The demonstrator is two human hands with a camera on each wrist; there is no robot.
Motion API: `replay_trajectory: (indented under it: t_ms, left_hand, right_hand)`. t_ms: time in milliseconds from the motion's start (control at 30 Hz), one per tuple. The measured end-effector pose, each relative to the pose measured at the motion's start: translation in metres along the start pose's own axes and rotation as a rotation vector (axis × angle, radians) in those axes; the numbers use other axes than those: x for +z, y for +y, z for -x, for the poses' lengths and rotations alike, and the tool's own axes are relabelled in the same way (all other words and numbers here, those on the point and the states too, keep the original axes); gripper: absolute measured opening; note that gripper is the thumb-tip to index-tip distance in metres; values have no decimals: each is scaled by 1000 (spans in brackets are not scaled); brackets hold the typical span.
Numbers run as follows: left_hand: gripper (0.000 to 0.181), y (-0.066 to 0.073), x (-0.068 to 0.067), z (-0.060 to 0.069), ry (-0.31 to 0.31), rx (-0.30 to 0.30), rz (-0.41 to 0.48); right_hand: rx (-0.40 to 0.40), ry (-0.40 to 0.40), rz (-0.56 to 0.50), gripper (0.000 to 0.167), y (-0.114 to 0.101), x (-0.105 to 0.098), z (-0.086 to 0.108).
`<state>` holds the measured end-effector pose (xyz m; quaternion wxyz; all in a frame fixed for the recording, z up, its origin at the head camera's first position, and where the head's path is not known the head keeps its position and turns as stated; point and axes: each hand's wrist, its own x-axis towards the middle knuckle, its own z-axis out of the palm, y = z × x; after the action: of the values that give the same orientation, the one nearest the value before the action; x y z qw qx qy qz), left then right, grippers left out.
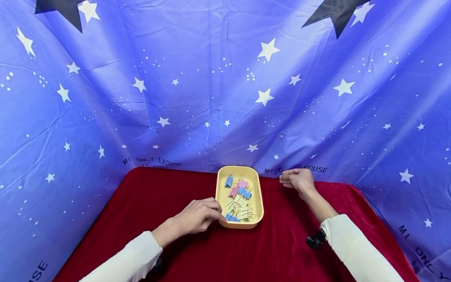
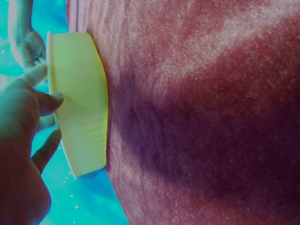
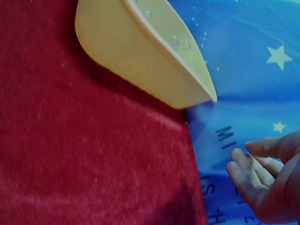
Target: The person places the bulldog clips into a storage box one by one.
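A yellow plastic tray [image 1: 261,196] stands on the red cloth with several binder clips in it. Blue clips [image 1: 245,193], pink clips [image 1: 234,191] and pale yellow-green clips [image 1: 246,213] lie loosely mixed inside. At the tray's near left corner, my left hand [image 1: 199,214] pinches the rim. The left wrist view shows the thumb against the outer wall of the tray [image 2: 79,103], with other fingers at the rim. My right hand [image 1: 299,181] hovers to the right of the tray's far end, apart from it. In the right wrist view its fingers [image 3: 248,180] are loosely bent around nothing visible.
Red velvet cloth [image 1: 158,192] covers the table. A blue curtain with stars [image 1: 211,98] hangs behind the table and along both sides, close to the tray's far end. A dark device [image 1: 316,239] is worn at the right wrist.
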<state>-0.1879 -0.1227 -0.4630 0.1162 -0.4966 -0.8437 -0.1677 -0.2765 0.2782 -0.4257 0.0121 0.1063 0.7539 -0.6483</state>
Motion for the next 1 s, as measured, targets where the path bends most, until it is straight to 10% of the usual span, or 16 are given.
replay_trajectory:
  t_ms: [600, 867, 1000]
  left_hand:
    - [37, -1, 1, 0, 15, 16, -17]
    - [39, -2, 1, 0, 20, 22, -11]
    - [39, -2, 2, -1, 29, 34, -13]
  right_hand:
    - [19, 152, 88, 28, 20, -49, -17]
    - [0, 317, 454, 36, 25, -59, -26]
    - [4, 334, 478, 44, 28, -63, -31]
